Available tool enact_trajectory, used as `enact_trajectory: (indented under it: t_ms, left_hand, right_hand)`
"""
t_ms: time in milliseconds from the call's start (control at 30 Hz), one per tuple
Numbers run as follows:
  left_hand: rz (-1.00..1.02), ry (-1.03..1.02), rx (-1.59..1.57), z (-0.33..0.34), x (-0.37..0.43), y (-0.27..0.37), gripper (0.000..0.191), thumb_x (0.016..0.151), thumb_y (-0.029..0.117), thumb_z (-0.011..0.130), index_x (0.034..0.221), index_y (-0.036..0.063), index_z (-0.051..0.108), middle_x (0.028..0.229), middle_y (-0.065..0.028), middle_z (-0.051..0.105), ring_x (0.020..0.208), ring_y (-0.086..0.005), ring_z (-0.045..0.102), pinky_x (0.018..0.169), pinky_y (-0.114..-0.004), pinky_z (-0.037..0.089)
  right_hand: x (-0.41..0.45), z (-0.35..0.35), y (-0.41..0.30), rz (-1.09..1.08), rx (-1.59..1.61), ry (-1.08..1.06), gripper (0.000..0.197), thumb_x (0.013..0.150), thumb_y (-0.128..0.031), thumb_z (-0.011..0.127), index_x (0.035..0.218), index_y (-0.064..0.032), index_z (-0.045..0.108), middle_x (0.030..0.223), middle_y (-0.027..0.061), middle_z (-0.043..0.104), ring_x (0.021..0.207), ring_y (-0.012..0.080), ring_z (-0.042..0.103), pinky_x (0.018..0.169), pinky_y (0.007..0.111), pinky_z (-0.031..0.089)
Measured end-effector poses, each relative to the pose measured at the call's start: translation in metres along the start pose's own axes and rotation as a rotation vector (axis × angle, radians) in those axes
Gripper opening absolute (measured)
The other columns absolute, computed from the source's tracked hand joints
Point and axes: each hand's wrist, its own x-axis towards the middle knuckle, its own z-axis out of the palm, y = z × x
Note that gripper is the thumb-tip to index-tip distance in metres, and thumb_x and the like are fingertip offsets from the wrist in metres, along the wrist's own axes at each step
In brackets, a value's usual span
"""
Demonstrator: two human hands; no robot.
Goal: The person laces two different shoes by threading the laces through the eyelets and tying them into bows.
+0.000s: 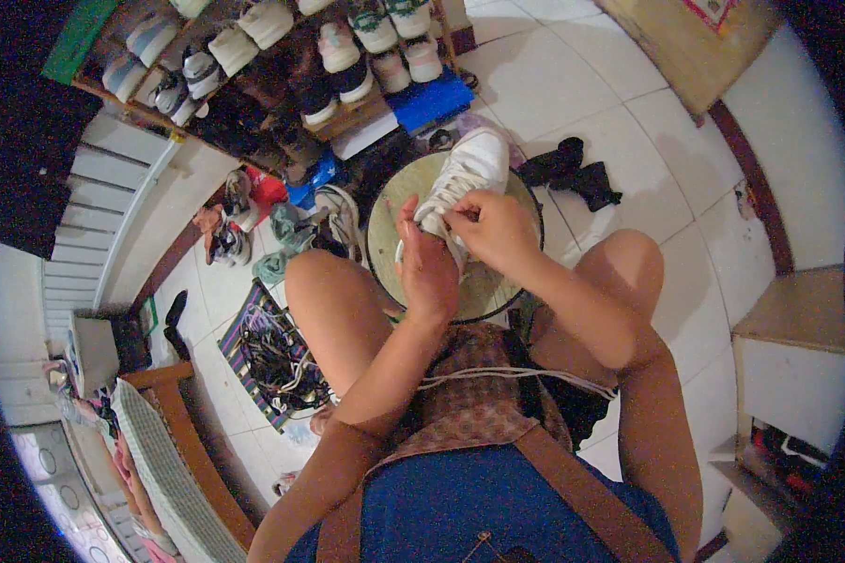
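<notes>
A white lace-up sneaker (pixel 482 151) rests on a round wooden stool top (pixel 387 204) between my knees, toe pointing away from me. Pale laces (pixel 453 176) cross its front. My left hand (pixel 426 271) grips the sneaker's heel end from the left, thumb and fingers along the ankle opening. From the right, my right hand (pixel 496 229) pinches at the upper lacing near the tongue; its fingertips partly cover the lace there. A pair of long white cords (pixel 507 371) lies across the patterned apron (pixel 472 415) on my lap.
A shoe rack (pixel 253 60) full of shoes stands beyond the stool. Black cloth (pixel 570 172) lies on the tiles at right. A striped mat (pixel 274 352) with a heap of dark laces is by my left leg. Loose shoes (pixel 232 232) sit left; a wooden cabinet (pixel 792 310) stands right.
</notes>
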Motion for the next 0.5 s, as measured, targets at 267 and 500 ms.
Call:
enact_trajectory:
  t_ms: [267, 500]
  left_hand:
    - [-0.123, 0.207, -0.047, 0.021, 0.007, 0.011, 0.043, 0.096, 0.033, 0.04, 0.134, 0.0123, 0.036, 0.12, -0.0131, 0.05, 0.111, -0.025, 0.047, 0.097, -0.037, 0.034]
    - [-0.066, 0.099, -0.046, 0.018, 0.008, 0.009, 0.055, 0.095, 0.049, 0.037, 0.135, 0.0107, 0.034, 0.127, -0.016, 0.046, 0.116, -0.0294, 0.045, 0.1, -0.043, 0.033]
  right_hand:
    - [0.002, -0.015, -0.011, -0.503, -0.48, 0.12, 0.014, 0.067, -0.012, 0.065, 0.073, -0.0075, 0.053, 0.08, 0.0064, 0.055, 0.073, 0.0242, 0.06, 0.055, 0.038, 0.048]
    - [-0.003, -0.004, -0.006, -0.523, -0.532, 0.121, 0.013, 0.069, -0.012, 0.062, 0.08, -0.0074, 0.059, 0.084, 0.0072, 0.056, 0.077, 0.0252, 0.06, 0.058, 0.037, 0.049]
